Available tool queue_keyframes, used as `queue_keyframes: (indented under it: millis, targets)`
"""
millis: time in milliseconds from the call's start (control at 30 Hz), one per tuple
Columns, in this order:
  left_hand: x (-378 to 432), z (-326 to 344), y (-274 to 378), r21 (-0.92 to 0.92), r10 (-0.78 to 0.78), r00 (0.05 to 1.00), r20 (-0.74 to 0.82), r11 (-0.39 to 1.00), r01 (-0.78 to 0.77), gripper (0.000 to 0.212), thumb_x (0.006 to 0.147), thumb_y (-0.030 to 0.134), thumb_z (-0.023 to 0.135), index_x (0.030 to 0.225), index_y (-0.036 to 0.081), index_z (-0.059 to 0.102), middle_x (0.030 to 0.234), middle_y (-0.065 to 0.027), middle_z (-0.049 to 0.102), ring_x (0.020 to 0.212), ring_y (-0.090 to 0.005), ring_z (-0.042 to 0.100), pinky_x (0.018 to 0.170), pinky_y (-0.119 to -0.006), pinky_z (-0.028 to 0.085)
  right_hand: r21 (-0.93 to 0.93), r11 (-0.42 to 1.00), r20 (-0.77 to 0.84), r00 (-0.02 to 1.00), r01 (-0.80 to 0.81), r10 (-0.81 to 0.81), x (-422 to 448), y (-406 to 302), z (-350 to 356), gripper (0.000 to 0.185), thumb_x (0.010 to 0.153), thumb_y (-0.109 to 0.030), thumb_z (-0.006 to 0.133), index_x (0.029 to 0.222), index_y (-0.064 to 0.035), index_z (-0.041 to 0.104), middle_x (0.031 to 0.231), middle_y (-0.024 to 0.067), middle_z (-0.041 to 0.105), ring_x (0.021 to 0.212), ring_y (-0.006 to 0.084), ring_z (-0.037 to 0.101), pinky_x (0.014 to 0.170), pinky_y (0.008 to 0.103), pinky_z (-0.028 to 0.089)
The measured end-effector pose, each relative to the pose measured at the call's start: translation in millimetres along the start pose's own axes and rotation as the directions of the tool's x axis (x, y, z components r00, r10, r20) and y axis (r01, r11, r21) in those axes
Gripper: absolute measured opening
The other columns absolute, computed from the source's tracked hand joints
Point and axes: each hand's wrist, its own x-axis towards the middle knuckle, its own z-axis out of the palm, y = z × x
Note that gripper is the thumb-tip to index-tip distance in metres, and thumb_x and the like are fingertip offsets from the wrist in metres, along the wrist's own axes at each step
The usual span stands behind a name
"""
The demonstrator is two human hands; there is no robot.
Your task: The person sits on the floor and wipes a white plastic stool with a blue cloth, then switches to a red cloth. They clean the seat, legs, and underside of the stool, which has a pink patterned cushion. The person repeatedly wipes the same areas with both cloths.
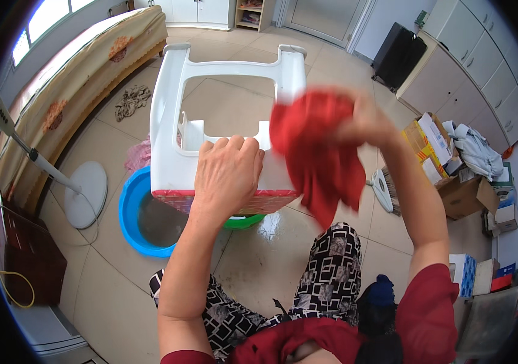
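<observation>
My left hand point(229, 168) grips the near part of a white plastic stool point(168, 118), its fingers curled over the edge of an opening. The stool lies tipped, its legs pointing away from me and its pink patterned face point(277, 199) towards me. In my right hand point(363, 120) is a bunched red cloth point(318, 145), blurred, at the stool's right side. The cloth hides part of that side. A blue plastic basin point(133, 218) with murky water stands left of the stool. A green thing point(245, 222) shows partly beneath it.
Wet tiled floor point(268, 255) lies before my knees. A crumpled grey-brown cloth point(132, 102) and a pink cloth point(138, 154) lie to the left, near a white round stand base point(86, 194). A broom head point(386, 191) and cardboard boxes point(463, 198) are at right; a black suitcase point(399, 57) stands farther back.
</observation>
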Motion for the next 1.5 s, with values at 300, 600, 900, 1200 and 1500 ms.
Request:
queue_keyframes:
  millis: [300, 600, 900, 1200, 1500]
  targets:
    - [-4, -8, 1, -0.001, 0.064, 0.995, 0.076, 0.998, -0.065, 0.032, 0.085, 0.036, 0.06, 0.09, 0.005, 0.06, 0.084, -0.0102, 0.06, 0.083, -0.0279, 0.058, 0.078, -0.041, 0.04, -0.76, 0.65, -0.282, 0.901, 0.0, -0.33, 90, 68, 6, 0.076, 0.064, -0.04, 0.076, 0.131, -0.0118, 0.053, 0.12, 0.0224, 0.056, 0.113, 0.0369, 0.054, 0.094, 0.0432, 0.045]
    - [-4, -12, -3, -0.097, 0.044, 0.989, 0.141, 0.995, -0.031, 0.055, 0.07, 0.055, 0.07, 0.092, 0.005, 0.063, 0.084, -0.0105, 0.062, 0.086, -0.0272, 0.059, 0.077, -0.041, 0.041, -0.69, 0.72, -0.214, 0.929, 0.075, -0.302, 188, 4, 103, 0.051, 0.059, -0.027, 0.071, 0.107, -0.0115, 0.065, 0.094, 0.0135, 0.068, 0.086, 0.0324, 0.064, 0.078, 0.0391, 0.05]
    - [-2, -11, 2, -0.093, -0.073, 0.991, 0.113, 0.992, 0.084, 0.058, 0.064, 0.057, 0.074, 0.088, 0.005, 0.066, 0.081, -0.0096, 0.062, 0.083, -0.0272, 0.059, 0.077, -0.038, 0.041, -0.856, 0.512, -0.057, 0.973, 0.067, -0.223, 203, -19, 116, 0.037, 0.07, -0.015, 0.062, 0.107, -0.0209, 0.065, 0.101, 0.0097, 0.067, 0.101, 0.0296, 0.061, 0.086, 0.042, 0.05]
    - [2, -10, 4, -0.092, -0.085, 0.986, 0.144, 0.991, 0.098, 0.061, 0.063, 0.058, 0.075, 0.086, 0.004, 0.06, 0.08, -0.0103, 0.06, 0.083, -0.0277, 0.057, 0.081, -0.039, 0.04, -0.868, 0.486, -0.234, 0.948, -0.102, -0.218, 110, 26, 5, 0.047, 0.062, -0.018, 0.069, 0.109, -0.0162, 0.067, 0.095, 0.0192, 0.066, 0.089, 0.0366, 0.062, 0.079, 0.0411, 0.05]
    - [-2, -15, -14, -0.434, -0.032, 0.999, 0.015, 0.9, 0.035, 0.081, 0.059, 0.049, 0.08, 0.117, 0.002, 0.048, 0.111, -0.0157, 0.056, 0.109, -0.0319, 0.054, 0.095, -0.042, 0.04, -0.221, 0.969, 0.275, 0.946, -0.114, 0.174, -12, -23, 15, 0.056, 0.059, -0.01, 0.074, 0.113, 0.001, 0.061, 0.101, 0.0092, 0.067, 0.091, 0.0164, 0.063, 0.08, 0.0297, 0.05]
